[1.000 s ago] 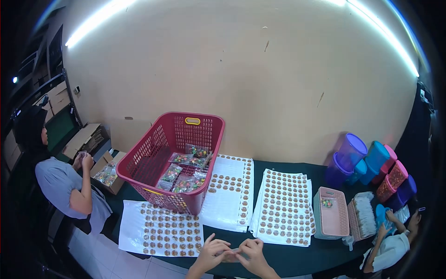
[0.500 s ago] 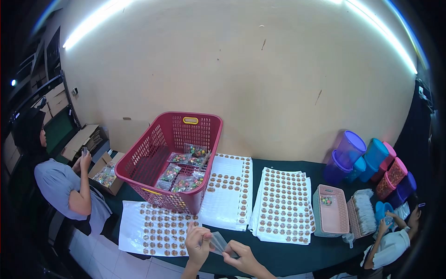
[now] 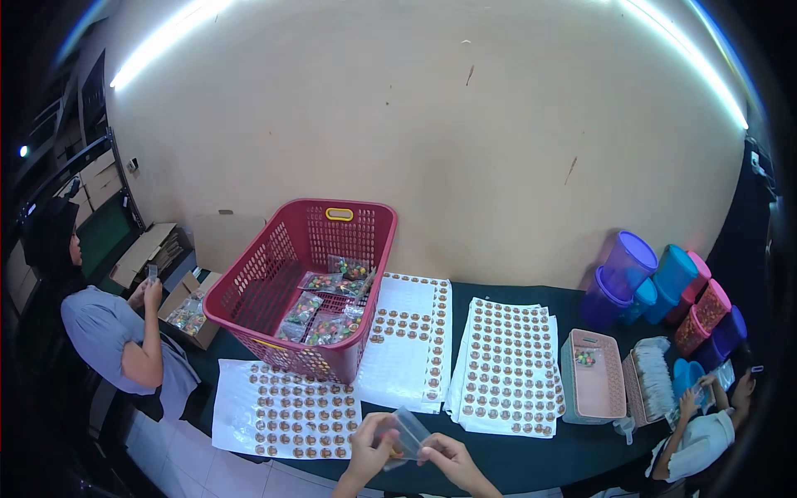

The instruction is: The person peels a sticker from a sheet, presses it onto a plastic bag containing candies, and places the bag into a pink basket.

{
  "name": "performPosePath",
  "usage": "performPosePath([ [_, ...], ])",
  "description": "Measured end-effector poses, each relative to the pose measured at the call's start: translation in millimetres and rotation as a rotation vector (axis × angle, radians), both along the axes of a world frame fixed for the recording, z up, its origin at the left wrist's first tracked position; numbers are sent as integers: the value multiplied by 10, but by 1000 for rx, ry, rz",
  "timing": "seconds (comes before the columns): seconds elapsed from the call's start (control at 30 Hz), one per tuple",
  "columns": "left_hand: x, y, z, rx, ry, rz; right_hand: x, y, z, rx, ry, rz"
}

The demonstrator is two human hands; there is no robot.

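My left hand [image 3: 371,444] and my right hand [image 3: 449,459] hold a small clear plastic bag [image 3: 410,430] between them, above the table's front edge. The left fingers are closed on one side of it, and the right thumb and finger pinch the other side. A small orange-brown patch shows near the left fingers; I cannot make out what it is. Just beyond my left hand lies a white sheet of round brown stickers [image 3: 282,415]. Farther back, a maroon basket [image 3: 324,361] contains several clear packets of colourful pieces [image 3: 332,328].
More sticker sheets [image 3: 508,365] lie on the dark green table [image 3: 506,461]. A pink basket [image 3: 599,373], a basket of white packets [image 3: 652,382] and coloured tubs [image 3: 627,266] stand at the right. Co-workers are at the left [image 3: 124,332] and right [image 3: 701,440], an open carton [image 3: 207,328] beside the left one.
My hands have shifted slightly right with the clear bag. The left hand has turned from raised fingers to a closed grip, and the bag now stands wider and more visible.
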State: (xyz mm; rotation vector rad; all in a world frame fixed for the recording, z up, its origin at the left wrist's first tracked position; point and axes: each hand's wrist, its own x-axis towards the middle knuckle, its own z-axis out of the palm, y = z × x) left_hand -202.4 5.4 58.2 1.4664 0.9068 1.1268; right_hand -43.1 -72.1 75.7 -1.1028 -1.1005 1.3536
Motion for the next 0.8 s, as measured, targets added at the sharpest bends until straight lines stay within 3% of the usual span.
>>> performPosePath([
  [0.07,73,-62,-30,306,293,-27,63,-22,26,-68,207,-65],
  [0.13,69,-79,-66,186,305,-154,131,-22,-32,-46,156,-76],
  [0.23,102,-101,28,443,503,-218,212,-12,-11,-75,355,-207],
  [0.37,197,-156,106,276,443,-274,380,-1,34,-60,565,-273],
  [0.5,205,-121,-154,378,480,-259,445,-43,7,-67,593,-241],
  [0.57,223,-135,-228,191,360,-314,426,-29,47,50,283,-380],
  [0.6,224,-147,-191,188,364,-323,453,-37,43,47,286,-389],
  [0.67,208,-195,-84,16,349,-460,517,-64,18,189,-130,-454],
  [0.7,203,-217,-39,-68,345,-514,507,-69,4,215,-211,-561],
  [0.73,208,-227,-51,-74,348,-522,553,-89,-24,207,-208,-569],
  [0.8,212,-262,-90,-237,490,-633,713,-114,-129,232,-590,-475],
])
